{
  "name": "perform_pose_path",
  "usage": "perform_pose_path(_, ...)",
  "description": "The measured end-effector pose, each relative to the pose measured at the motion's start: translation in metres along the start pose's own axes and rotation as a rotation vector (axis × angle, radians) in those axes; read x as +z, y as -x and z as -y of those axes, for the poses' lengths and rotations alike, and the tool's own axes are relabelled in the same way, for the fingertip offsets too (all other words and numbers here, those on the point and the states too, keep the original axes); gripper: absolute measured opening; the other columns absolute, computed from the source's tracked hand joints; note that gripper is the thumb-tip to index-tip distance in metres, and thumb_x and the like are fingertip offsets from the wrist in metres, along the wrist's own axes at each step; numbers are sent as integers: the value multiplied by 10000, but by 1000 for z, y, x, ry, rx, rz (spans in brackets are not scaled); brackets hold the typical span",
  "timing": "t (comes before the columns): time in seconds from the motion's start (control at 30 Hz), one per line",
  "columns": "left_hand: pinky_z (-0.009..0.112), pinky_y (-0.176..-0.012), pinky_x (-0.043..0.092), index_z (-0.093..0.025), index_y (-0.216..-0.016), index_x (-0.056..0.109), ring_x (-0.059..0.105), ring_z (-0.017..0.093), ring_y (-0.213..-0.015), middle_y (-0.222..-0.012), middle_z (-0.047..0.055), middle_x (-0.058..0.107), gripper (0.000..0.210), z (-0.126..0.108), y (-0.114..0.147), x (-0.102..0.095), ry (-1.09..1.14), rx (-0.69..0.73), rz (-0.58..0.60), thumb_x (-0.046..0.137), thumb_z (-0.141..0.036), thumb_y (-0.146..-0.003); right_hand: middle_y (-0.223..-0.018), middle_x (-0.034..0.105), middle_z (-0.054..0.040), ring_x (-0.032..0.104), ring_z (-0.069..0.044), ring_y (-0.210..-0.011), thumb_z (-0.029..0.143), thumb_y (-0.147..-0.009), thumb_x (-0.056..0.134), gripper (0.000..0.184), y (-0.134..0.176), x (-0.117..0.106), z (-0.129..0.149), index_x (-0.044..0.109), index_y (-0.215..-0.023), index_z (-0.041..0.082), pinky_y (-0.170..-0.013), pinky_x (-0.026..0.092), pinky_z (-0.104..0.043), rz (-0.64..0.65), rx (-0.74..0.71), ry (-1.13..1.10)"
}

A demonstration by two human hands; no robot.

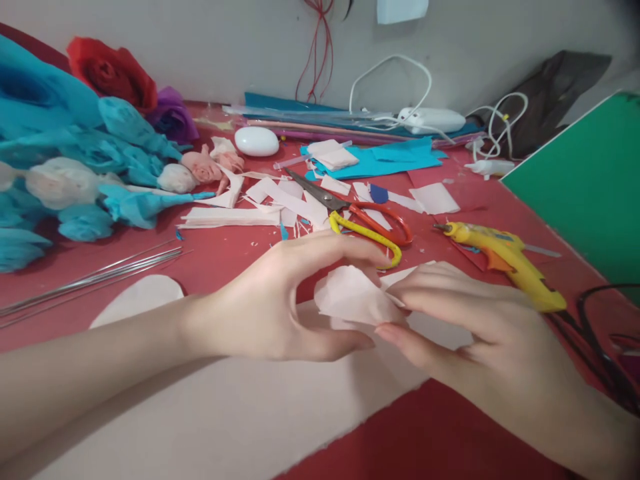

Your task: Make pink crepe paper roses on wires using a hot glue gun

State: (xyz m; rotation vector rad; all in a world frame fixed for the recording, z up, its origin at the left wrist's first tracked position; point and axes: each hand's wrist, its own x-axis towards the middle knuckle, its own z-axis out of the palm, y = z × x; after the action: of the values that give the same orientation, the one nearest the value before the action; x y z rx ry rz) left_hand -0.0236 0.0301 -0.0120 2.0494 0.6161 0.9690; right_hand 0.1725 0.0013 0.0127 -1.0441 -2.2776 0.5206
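Observation:
A small pale pink crepe paper flower [354, 295] is pinched at its base between the thumb and fingers of my right hand [480, 320]. Around its other side curves my left hand [280, 300], thumb and fingers apart; whether a fingertip touches the paper behind is hidden. Beneath both hands lies a large pale pink paper sheet [210, 413]. Just beyond the left fingers rest scissors [345, 207] with one red and one yellow handle.
Blue paper flowers [125, 160] and a red paper rose [113, 73] crowd the left. Metal wires [110, 277] lie before them. A yellow glue gun [505, 257] sits at right, near a green board [585, 187]. Paper scraps [295, 200] and a white case [257, 141] are behind.

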Motion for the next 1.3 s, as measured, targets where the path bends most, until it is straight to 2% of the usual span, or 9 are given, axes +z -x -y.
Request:
perform_pose_path(0.1,255,-764,476,-126,-924,595,591,144,-808,-867,44,648,308,1,-2,-2,20,7,79,693,-118,-633,-803,603,38,543,-73,-744,230,-836,555,96,0,0,1,591,-785,158,-666,395,-227,63,-12,10)
perform_pose_path(0.3,250,-749,485,-99,-872,616,587,138,-811,-860,70,649,223,-3,-5,-3,81,-33,112,681,-102,-659,-749,599,14,537,-92,-708,233,-848,533,157,-1,-1,-2,592,-734,143,-639,388,-231,113,-4,-16)
perform_pose_path(0.5,249,-740,489,-135,-873,613,591,138,-792,-852,47,650,234,-4,-4,-5,173,-92,140,686,-110,-652,-594,502,40,460,-51,-586,240,-845,542,252,-5,-3,-1,500,-617,142,-545,359,-157,212,79,-186)
perform_pose_path(0.87,262,-778,476,-106,-888,616,582,143,-812,-858,71,648,238,-3,-5,-6,192,-87,175,680,-91,-659,-634,476,50,442,-35,-600,292,-866,515,266,-3,-6,-2,477,-650,141,-549,344,-140,360,197,-292)
perform_pose_path(1.07,275,-739,489,-127,-850,627,587,156,-790,-831,68,645,192,-4,-5,-7,168,-100,170,674,-112,-664,-616,423,29,421,-50,-584,325,-887,467,325,-2,-5,-5,448,-624,136,-516,326,-160,380,203,-320)
perform_pose_path(1.2,277,-714,493,-139,-837,628,593,159,-769,-803,59,645,182,-5,-6,-8,165,-102,175,673,-115,-663,-714,528,29,491,-61,-673,346,-871,492,243,-2,-6,-4,528,-718,162,-597,379,-151,395,194,-373)
perform_pose_path(1.3,259,-715,494,-142,-833,627,594,148,-773,-800,47,644,171,-5,-6,-8,163,-110,164,659,-93,-672,-762,577,31,532,-69,-715,355,-835,547,213,-3,-6,-3,552,-733,169,-630,406,-151,345,167,-314)
